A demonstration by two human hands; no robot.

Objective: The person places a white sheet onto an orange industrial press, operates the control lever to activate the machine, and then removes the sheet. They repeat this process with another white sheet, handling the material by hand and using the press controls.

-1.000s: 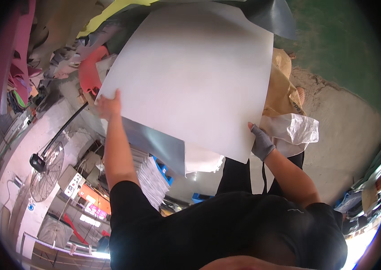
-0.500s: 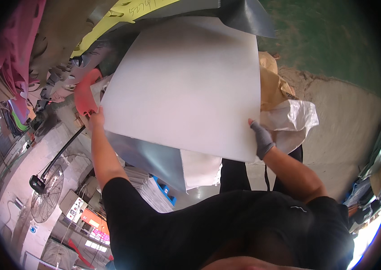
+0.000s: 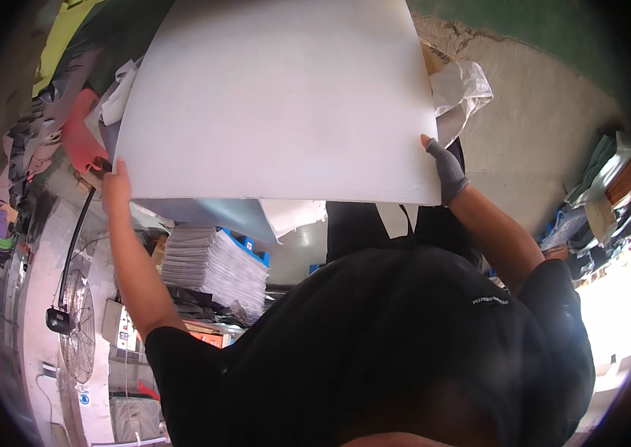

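Observation:
A large white sheet (image 3: pixel 278 104) stretches across the middle of the view, held at both side edges near its front corners. My bare left hand (image 3: pixel 116 186) grips its left edge, with the thumb on top and the fingers hidden underneath. At the right edge my right hand (image 3: pixel 446 170), in a grey glove that leaves the thumb tip bare, pinches the sheet the same way. Beneath the sheet's front edge show a dark glossy grey sheet (image 3: pixel 218 213) and a piece of white material (image 3: pixel 293 214).
A stack of white sheets (image 3: pixel 215 264) stands front left beside something blue. A black fan (image 3: pixel 78 328) is at the left. Red cut material (image 3: pixel 80 134) hangs past my left hand. Crumpled clear plastic (image 3: pixel 464 93) lies to the right, and piled material (image 3: pixel 606 186) lines the far right.
The view has shifted, and the white sheet's front edge now looks level instead of slanting. Both hands keep their hold on it. More of the white stack shows.

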